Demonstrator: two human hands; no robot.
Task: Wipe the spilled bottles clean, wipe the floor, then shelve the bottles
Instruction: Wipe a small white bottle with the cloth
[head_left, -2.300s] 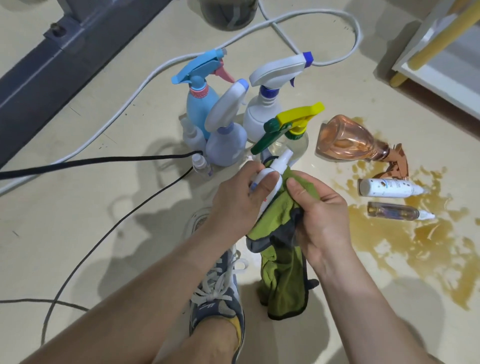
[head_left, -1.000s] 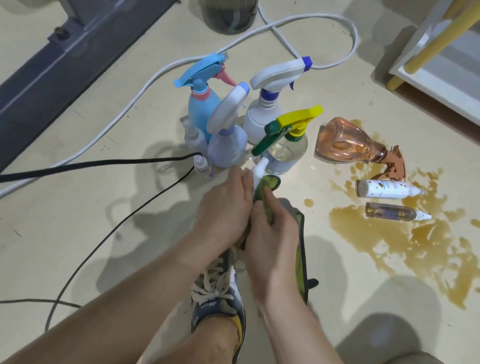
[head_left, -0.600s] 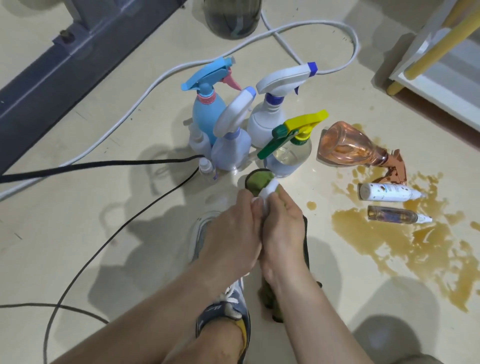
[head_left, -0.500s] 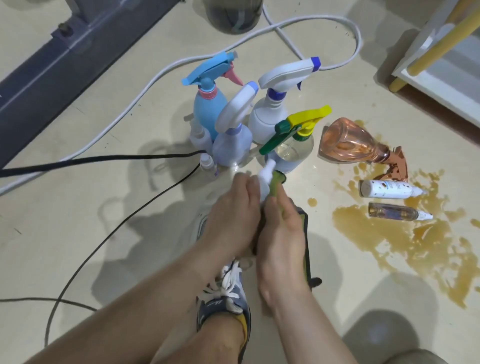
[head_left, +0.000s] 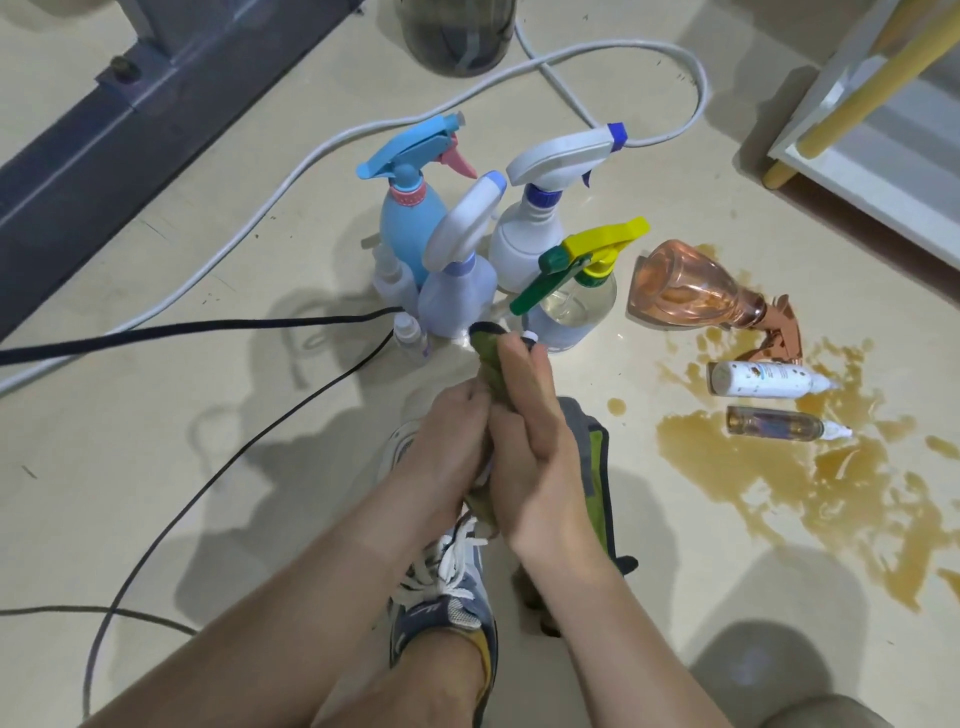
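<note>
My left hand (head_left: 447, 441) and my right hand (head_left: 535, 441) are pressed together around a green cloth (head_left: 597, 467) wrapped over a small white bottle, of which only the tip (head_left: 529, 336) shows. The left hand grips the bottle's lower end; the right hand's fingers curl over the cloth. A brown spill (head_left: 810, 467) covers the floor at right. In it lie a tipped pink spray bottle (head_left: 691, 286), a white bottle (head_left: 763, 379) and a small amber bottle (head_left: 774, 422).
Several upright spray bottles stand together ahead: blue (head_left: 410, 218), lavender (head_left: 457, 291), white (head_left: 530, 234), clear with a yellow-green trigger (head_left: 576, 306). Black cable (head_left: 182, 328) and white cable (head_left: 260, 218) cross the floor. A white shelf (head_left: 883, 130) is at top right. My shoe (head_left: 441, 613) is below.
The bottle was exposed in my left hand beside the cloth; now both hands close together with the cloth wrapped over it, and the right hand has slid up toward its tip.
</note>
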